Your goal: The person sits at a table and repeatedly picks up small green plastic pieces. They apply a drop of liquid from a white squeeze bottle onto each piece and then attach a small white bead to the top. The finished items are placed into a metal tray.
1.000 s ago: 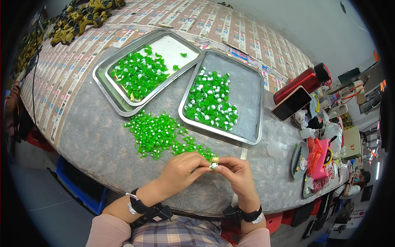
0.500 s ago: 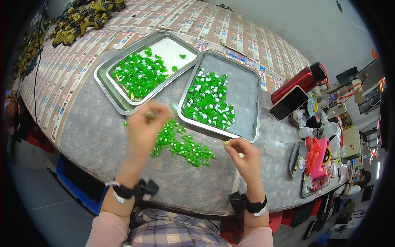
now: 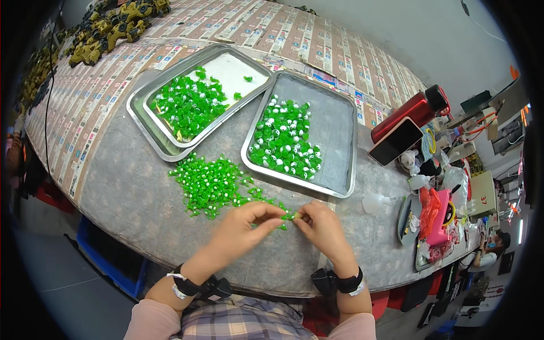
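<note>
My left hand (image 3: 245,226) and my right hand (image 3: 322,228) meet low over the table, fingertips almost touching. Between them is a small green plastic piece (image 3: 288,216), pinched by the left thumb and forefinger. The right thumb and forefinger are pressed together against its other side; what they grip is too small to make out. Just beyond the left hand lies a loose heap of small green pieces with white dots (image 3: 209,182). A metal tray (image 3: 352,164) behind the hands holds green and white ball-like pieces (image 3: 286,136).
Another metal tray (image 3: 136,116) at the left bears a smaller white tray (image 3: 241,68) with green and white pieces. At the right are a red flask (image 3: 405,116), a phone (image 3: 395,141) and a pink holder (image 3: 439,221). Yellow toy vehicles (image 3: 116,31) pile up far left.
My left hand has come down from over the heap, moving right and nearer to me. My right hand has shifted left and slightly nearer. The fingertips now meet at a small green piece.
</note>
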`<action>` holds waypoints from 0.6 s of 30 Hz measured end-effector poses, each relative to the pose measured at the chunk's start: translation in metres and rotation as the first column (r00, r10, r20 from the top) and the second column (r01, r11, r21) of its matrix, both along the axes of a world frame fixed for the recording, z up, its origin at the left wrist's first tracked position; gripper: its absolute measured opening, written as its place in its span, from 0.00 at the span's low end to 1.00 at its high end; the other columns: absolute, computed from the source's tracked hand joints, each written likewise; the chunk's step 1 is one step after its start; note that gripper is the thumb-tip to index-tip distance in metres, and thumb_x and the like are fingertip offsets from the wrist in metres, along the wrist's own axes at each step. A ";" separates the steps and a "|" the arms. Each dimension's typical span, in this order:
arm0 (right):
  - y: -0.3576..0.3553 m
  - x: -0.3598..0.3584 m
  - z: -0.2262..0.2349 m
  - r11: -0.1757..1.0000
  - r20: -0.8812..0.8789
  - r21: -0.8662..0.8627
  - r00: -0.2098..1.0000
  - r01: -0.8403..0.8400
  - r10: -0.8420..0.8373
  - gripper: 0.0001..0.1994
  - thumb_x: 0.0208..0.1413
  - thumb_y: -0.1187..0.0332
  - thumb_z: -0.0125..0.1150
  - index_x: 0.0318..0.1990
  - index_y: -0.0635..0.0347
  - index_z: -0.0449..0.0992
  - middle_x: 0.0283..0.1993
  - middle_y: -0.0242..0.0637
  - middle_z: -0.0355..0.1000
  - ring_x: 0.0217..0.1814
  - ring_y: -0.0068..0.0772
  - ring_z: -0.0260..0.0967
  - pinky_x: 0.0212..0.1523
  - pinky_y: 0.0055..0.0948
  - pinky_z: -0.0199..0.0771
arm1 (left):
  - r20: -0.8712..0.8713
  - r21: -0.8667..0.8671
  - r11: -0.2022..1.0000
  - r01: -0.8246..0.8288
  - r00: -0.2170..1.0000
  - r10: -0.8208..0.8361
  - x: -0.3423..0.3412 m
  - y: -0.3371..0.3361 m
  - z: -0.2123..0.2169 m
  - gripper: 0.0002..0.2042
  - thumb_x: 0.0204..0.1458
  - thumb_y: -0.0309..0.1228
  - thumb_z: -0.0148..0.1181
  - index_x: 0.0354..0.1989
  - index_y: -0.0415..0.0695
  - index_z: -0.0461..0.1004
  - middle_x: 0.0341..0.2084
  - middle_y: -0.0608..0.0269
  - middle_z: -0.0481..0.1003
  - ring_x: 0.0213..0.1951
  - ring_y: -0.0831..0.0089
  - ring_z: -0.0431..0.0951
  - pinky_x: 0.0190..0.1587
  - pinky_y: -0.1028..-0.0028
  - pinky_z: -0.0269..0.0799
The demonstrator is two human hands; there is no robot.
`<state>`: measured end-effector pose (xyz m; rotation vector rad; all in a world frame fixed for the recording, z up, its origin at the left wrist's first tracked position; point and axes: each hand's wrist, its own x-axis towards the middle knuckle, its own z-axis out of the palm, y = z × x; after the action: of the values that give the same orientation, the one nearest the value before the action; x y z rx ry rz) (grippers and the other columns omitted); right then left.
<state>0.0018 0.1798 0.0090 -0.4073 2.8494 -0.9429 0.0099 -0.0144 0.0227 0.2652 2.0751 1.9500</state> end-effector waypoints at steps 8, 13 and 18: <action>-0.020 0.025 0.035 0.984 -0.240 -0.171 0.971 -0.057 0.015 0.05 0.37 0.76 0.58 0.25 0.61 0.69 0.22 0.36 0.64 0.25 0.32 0.63 0.25 0.26 0.63 | 0.162 0.186 0.982 0.008 0.986 -0.038 0.008 0.010 -0.016 0.09 0.45 0.26 0.53 0.36 0.39 0.72 0.28 0.63 0.72 0.29 0.82 0.71 0.29 0.85 0.65; 0.065 0.025 0.036 0.661 -0.431 -0.606 0.515 0.443 -0.741 0.09 0.40 0.76 0.57 0.33 0.62 0.69 0.32 0.34 0.66 0.34 0.24 0.63 0.35 0.20 0.60 | 0.263 0.395 0.915 -0.080 0.964 -0.029 0.006 0.002 -0.013 0.08 0.46 0.24 0.52 0.35 0.37 0.71 0.28 0.61 0.72 0.30 0.77 0.73 0.32 0.80 0.69; 0.135 0.008 -0.007 0.657 -0.366 -0.412 0.545 0.632 -0.754 0.21 0.38 0.69 0.61 0.43 0.63 0.65 0.42 0.37 0.65 0.45 0.32 0.61 0.44 0.27 0.58 | 0.360 0.499 0.855 -0.139 0.931 -0.058 0.004 0.003 -0.015 0.08 0.46 0.24 0.52 0.34 0.37 0.71 0.27 0.60 0.72 0.29 0.74 0.73 0.33 0.76 0.71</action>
<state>0.0095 0.3145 0.0016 0.6837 3.4598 -1.4933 0.0138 -0.0118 0.0078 -0.0423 1.3070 2.3458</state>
